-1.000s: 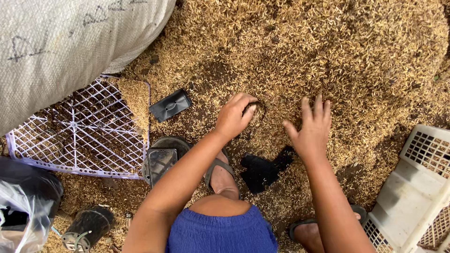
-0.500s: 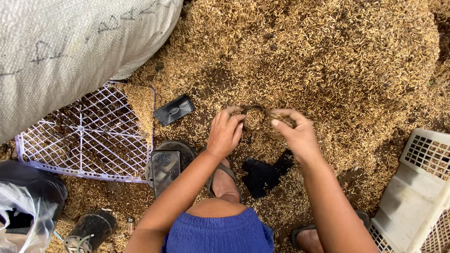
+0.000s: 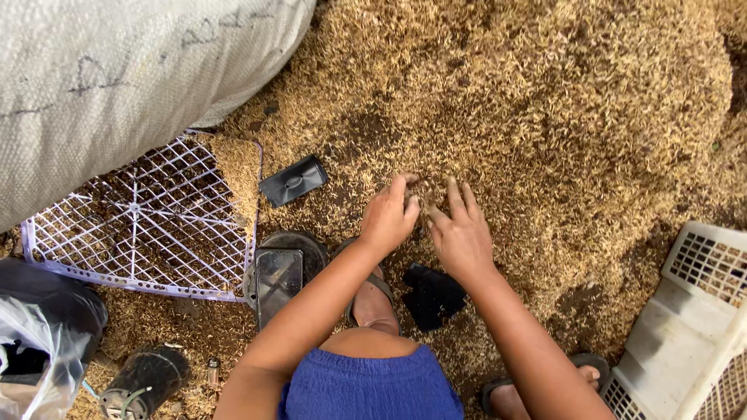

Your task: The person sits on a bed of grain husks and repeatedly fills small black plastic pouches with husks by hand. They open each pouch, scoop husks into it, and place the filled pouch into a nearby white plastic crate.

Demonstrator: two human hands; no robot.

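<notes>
A wide heap of golden husks [image 3: 545, 117] covers the ground in front of me. My left hand [image 3: 391, 216] and my right hand [image 3: 461, 233] are side by side on its near edge, almost touching. The left hand's fingers curl down into the husks, and what they grip is hidden. Fingers slightly apart, the right hand lies flat on the husks. A crumpled black plastic piece [image 3: 433, 295] lies just below the hands, near my sandalled foot [image 3: 372, 299].
A big white sack [image 3: 117, 78] fills the upper left, with a lavender mesh tray [image 3: 140, 225] below it. A flat black piece [image 3: 293, 180] and a black pot [image 3: 280, 268] lie left of my arm. A white crate [image 3: 692, 334] stands at the right, and another dark pot [image 3: 144, 381] at the lower left.
My hands have come together over the spot where a small dark ring showed in the husks. The ring is now covered. The view has shifted slightly.
</notes>
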